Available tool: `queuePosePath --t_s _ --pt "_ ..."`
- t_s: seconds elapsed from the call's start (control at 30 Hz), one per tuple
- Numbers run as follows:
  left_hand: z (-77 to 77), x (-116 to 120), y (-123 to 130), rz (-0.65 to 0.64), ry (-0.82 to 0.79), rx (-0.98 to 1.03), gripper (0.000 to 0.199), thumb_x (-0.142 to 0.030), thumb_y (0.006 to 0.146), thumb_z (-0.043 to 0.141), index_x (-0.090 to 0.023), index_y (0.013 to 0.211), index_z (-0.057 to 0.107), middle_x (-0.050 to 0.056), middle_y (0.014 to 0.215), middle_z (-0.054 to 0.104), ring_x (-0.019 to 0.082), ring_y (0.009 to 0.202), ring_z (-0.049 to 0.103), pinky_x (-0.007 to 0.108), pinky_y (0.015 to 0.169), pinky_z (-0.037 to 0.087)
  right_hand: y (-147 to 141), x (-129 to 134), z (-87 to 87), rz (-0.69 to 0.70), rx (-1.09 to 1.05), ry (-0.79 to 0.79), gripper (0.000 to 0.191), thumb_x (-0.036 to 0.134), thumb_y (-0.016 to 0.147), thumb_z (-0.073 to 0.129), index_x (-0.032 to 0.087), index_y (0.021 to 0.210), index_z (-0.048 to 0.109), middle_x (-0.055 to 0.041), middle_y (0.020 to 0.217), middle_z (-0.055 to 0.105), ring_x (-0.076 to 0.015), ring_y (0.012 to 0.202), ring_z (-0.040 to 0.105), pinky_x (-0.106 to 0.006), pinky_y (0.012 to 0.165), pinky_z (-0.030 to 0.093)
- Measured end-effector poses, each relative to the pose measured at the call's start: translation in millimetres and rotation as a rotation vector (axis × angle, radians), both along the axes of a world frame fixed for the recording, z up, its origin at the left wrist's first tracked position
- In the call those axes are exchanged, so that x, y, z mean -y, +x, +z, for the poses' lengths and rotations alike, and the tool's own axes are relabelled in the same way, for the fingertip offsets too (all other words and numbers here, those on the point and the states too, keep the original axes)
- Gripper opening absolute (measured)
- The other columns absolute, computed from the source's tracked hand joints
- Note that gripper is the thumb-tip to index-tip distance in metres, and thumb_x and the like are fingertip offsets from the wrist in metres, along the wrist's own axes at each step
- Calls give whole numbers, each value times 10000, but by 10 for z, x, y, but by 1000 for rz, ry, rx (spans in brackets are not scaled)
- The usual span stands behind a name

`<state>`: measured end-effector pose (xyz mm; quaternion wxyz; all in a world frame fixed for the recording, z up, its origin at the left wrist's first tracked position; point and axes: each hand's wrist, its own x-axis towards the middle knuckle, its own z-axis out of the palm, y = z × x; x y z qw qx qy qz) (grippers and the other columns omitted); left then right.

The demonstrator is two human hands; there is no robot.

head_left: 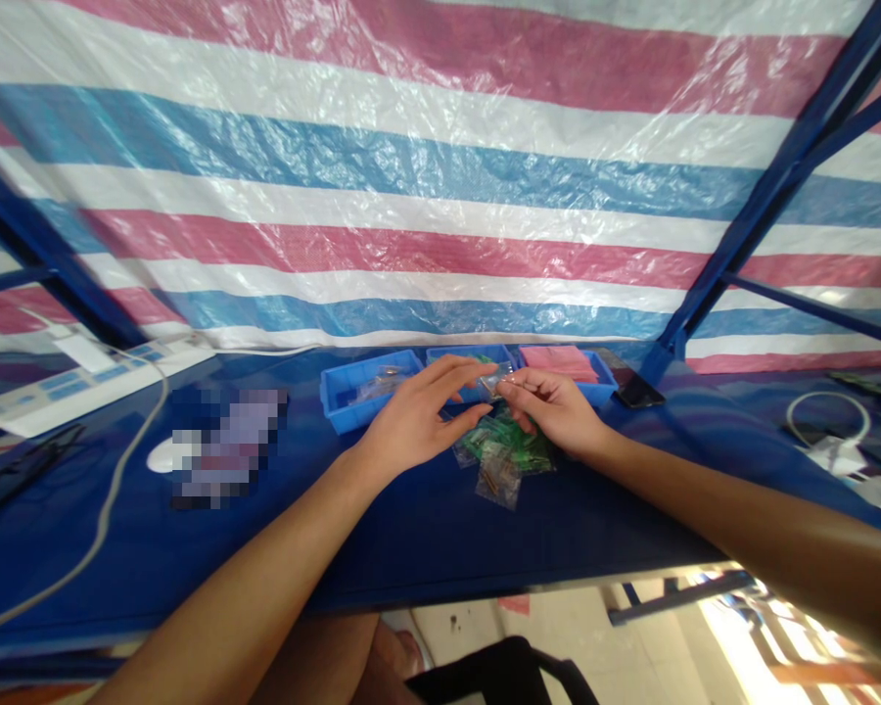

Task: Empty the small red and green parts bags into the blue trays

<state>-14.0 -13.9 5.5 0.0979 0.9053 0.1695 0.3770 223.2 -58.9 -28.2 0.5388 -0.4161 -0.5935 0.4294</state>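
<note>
Above a heap of clear and green packets [500, 475], a small clear bag [491, 380] is pinched between thumb and fingers of the right hand [554, 406]. The left hand [415, 416] spreads loosely just beside it; whether its fingertips touch the bag cannot be told. Beyond, three blue bins [347, 415] line the blue table [426, 548], the rightmost holding pink pieces [558, 363].

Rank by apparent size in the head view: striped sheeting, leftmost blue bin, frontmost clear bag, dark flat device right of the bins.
1. Striped sheeting
2. Leftmost blue bin, partly behind the left hand
3. Frontmost clear bag and dark flat device: too alike to rank
</note>
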Motion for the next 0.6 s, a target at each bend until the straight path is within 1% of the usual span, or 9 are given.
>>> queuePosePath --t_s 0.07,0.13,0.23,0.3,0.37,0.43,0.5,0.53,0.6 --pt "-8 -13 13 -54 29 11 324 -313 1062 673 -262 1381 704 79 1340 735 201 1119 759 317 932 650 8 -9 -17 5 6 5 411 607 906 810 208 905 713 45 639 621 -93 472 524 -235 469 399" --pt "-18 -23 29 -83 45 33 241 -296 1069 661 -238 1286 749 77 1262 772 210 1158 760 339 1011 630 18 -18 -38 17 28 12 400 602 925 792 207 945 731 37 663 641 -99 482 539 -238 470 413" --pt "-13 -32 38 -49 32 64 199 -294 1074 651 -221 1223 759 75 1194 788 195 1078 773 318 958 636 26 -24 -57 39 48 17 406 601 944 769 210 1053 748 26 710 669 -113 503 570 -244 467 438" --pt "9 -44 17 14 43 93 167 -291 1075 642 -210 1167 756 69 1149 785 187 1029 765 310 922 630 25 -18 -54 45 55 23 420 594 947 767 215 1125 743 24 731 678 -120 516 590 -244 463 446" --pt "45 -75 -36 94 79 109 163 -272 1080 617 -200 1161 739 72 1142 773 190 1026 750 317 927 616 17 -8 -42 41 68 34 417 578 947 773 215 1150 739 24 736 680 -122 522 603 -243 465 444" --pt "86 -132 -121 192 126 94 239 -240 1078 589 -198 1287 698 78 1171 761 202 1057 739 337 971 600 7 4 -32 34 82 51 392 557 951 775 211 1133 741 23 732 680 -119 526 607 -245 480 445" --pt "124 -209 -225 312 165 69 405 -221 1058 587 -197 1462 608 74 1188 755 215 1079 732 361 1023 580 -4 15 -31 25 91 69 370 542 954 777 210 1113 739 23 728 678 -118 531 605 -250 498 448" --pt "139 -253 -278 367 176 58 446 -218 1046 586 -197 1492 591 75 1202 750 226 1095 727 371 1035 573 -9 19 -34 22 98 76 364 538 956 776 210 1109 739 22 728 677 -119 535 605 -253 506 451" --pt "157 -341 -372 448 188 24 387 -208 1029 559 -200 1400 669 79 1216 742 247 1126 714 382 1035 567 -13 25 -47 18 122 87 359 539 962 767 213 1110 741 23 724 668 -123 545 602 -259 517 457"
